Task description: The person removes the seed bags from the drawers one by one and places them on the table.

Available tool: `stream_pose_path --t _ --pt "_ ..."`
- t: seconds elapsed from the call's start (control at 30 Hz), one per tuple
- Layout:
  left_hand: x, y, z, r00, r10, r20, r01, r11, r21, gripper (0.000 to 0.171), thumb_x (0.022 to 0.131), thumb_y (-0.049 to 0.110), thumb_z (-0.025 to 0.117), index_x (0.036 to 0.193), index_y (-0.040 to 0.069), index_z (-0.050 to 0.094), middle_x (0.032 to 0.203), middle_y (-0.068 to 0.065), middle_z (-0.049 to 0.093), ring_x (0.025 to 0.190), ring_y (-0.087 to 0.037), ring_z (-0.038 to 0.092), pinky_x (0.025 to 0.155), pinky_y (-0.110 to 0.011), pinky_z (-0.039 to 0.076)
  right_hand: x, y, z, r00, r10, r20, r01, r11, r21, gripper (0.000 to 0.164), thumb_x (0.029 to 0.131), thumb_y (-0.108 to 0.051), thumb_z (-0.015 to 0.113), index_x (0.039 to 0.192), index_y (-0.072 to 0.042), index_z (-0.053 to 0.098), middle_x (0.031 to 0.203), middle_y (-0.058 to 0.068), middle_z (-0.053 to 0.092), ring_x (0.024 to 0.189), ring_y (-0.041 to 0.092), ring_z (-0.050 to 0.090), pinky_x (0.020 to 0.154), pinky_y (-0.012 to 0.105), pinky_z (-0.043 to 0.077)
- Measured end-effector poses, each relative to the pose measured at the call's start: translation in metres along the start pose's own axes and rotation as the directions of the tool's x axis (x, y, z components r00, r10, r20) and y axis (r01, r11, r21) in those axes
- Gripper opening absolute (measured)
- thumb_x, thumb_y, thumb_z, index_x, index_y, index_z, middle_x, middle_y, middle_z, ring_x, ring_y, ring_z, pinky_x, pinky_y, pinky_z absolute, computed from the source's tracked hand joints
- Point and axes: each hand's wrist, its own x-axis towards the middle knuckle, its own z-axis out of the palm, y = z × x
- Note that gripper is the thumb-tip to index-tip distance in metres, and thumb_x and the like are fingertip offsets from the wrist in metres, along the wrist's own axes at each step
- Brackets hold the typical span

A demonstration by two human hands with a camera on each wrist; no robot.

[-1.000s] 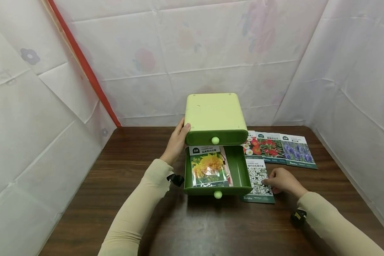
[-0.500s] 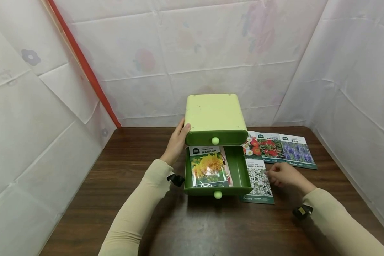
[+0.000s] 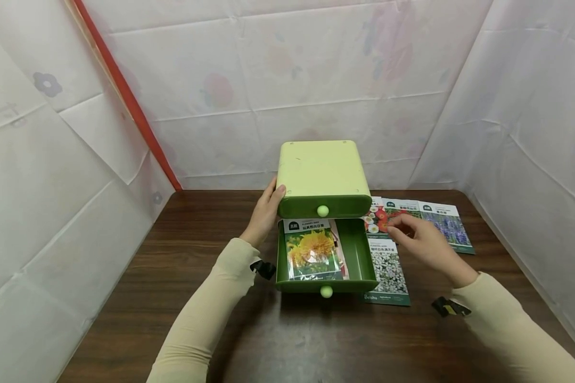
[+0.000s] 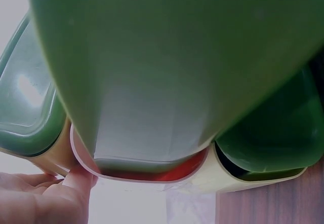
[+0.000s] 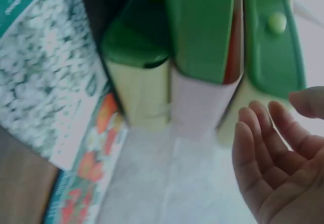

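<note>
My left hand rests against the left side of a small drawer cabinet, thumb at its front corner. The pulled-out green drawer sits in a pink housing. Inside it lies a sunflower seed packet over another packet. Above the packets right of the cabinet hovers my right hand, fingers loosely bent, holding nothing. Nearest are a packet with red and white flowers and a partly covered red-flower packet. The white-flower packet lies in front, partly beneath the drawer.
A purple-flower packet lies at the far right of the row, on the dark wooden table. White patterned sheeting encloses the back and sides. The top drawer's green front is pushed in.
My right hand has left the white-flower packet and risen up and back toward the red-flower packets. The left hand, cabinet and drawer have stayed still.
</note>
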Motion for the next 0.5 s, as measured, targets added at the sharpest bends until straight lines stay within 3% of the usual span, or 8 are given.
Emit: stream_pose_path --t 0.1,0.23,0.4,0.5 --pt "0.0 -0.001 0.0 1.0 0.005 -0.004 -0.005 1.0 0.001 0.065 0.086 0.066 0.042 0.142 0.046 0.015 0.15 0.009 0.019 0.124 -0.02 0.043 0.095 -0.049 0.041 0.003 -0.016 0.008 0.99 -0.135 -0.033 0.132 0.987 -0.088 0.014 0.094 -0.028 0.054 0.1 -0.019 0.063 0.087 -0.005 0.061 0.07 0.007 0.056 0.06 0.026 0.047" --pt "0.0 -0.001 0.001 1.0 0.005 -0.006 -0.005 1.0 -0.009 0.065 0.086 0.066 0.042 0.141 0.046 0.015 0.15 0.009 0.019 0.124 -0.02 0.043 0.095 -0.049 0.041 0.006 -0.031 0.021 0.962 -0.274 0.001 0.271 0.949 -0.16 0.017 0.093 -0.025 0.056 0.107 -0.018 0.062 0.102 -0.005 0.06 0.089 0.01 0.059 0.074 0.032 0.051" --pt "0.0 0.0 0.002 1.0 -0.011 -0.012 0.011 1.0 -0.017 0.067 0.085 0.067 0.043 0.142 0.046 0.015 0.151 0.009 0.019 0.124 -0.02 0.043 0.096 -0.048 0.041 0.012 -0.041 0.039 0.933 -0.345 0.097 0.358 0.91 -0.208 0.026 0.092 -0.027 0.058 0.115 -0.016 0.059 0.114 -0.001 0.056 0.098 0.017 0.059 0.079 0.036 0.05" --pt "0.0 0.001 0.002 1.0 -0.013 -0.013 0.013 1.0 -0.016 0.068 0.084 0.067 0.043 0.142 0.045 0.015 0.151 0.007 0.018 0.125 -0.021 0.042 0.096 -0.048 0.041 0.017 -0.044 0.05 0.933 -0.317 0.169 0.35 0.908 -0.228 0.034 0.092 -0.032 0.057 0.122 -0.016 0.057 0.12 0.0 0.053 0.102 0.017 0.058 0.081 0.036 0.049"
